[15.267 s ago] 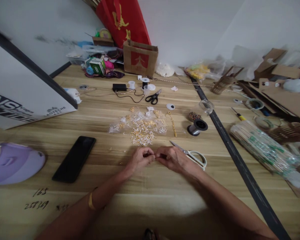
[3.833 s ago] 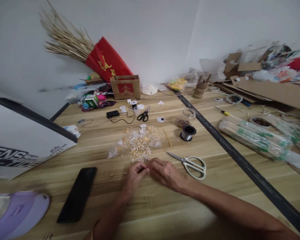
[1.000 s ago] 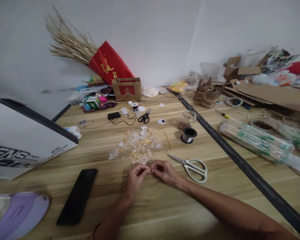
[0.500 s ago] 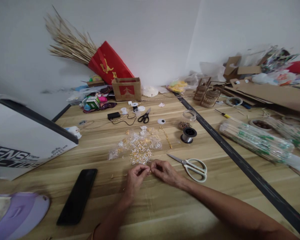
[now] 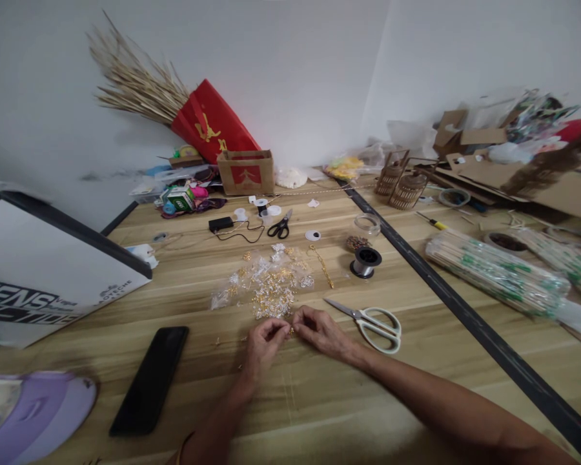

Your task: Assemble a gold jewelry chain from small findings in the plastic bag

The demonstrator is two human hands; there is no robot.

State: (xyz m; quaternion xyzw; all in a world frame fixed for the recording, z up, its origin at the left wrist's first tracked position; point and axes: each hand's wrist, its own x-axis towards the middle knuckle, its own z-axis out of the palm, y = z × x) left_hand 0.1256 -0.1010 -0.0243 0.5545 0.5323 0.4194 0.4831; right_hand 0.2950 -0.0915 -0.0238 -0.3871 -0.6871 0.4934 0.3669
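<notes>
My left hand (image 5: 265, 342) is closed in a pinch just in front of a pile of gold and clear beads (image 5: 274, 300). Facing it, my right hand (image 5: 319, 330) pinches too, their fingertips almost touching. A small gold-coloured piece (image 5: 292, 331) shows between the fingertips; its exact kind is too small to make out. White-handled scissors (image 5: 377, 326) lie to the right of my right hand. Beyond the pile's right side is a gold chain (image 5: 323, 266), and a spool of clear thread (image 5: 365, 261) stands farther right. Small plastic bags (image 5: 237, 281) lie among the beads.
A black phone (image 5: 150, 381) and a purple cap visor (image 5: 43, 413) lie at left, near a white box (image 5: 43, 278). Black scissors (image 5: 281, 225) are farther back. Wrapped sticks (image 5: 498, 271) lie across the black strip (image 5: 445, 297). A blurred brown shape (image 5: 549, 169) is at right.
A blurred brown shape has come in at the right edge, over the cardboard. My hands stay in nearly the same place, fingertips still together.
</notes>
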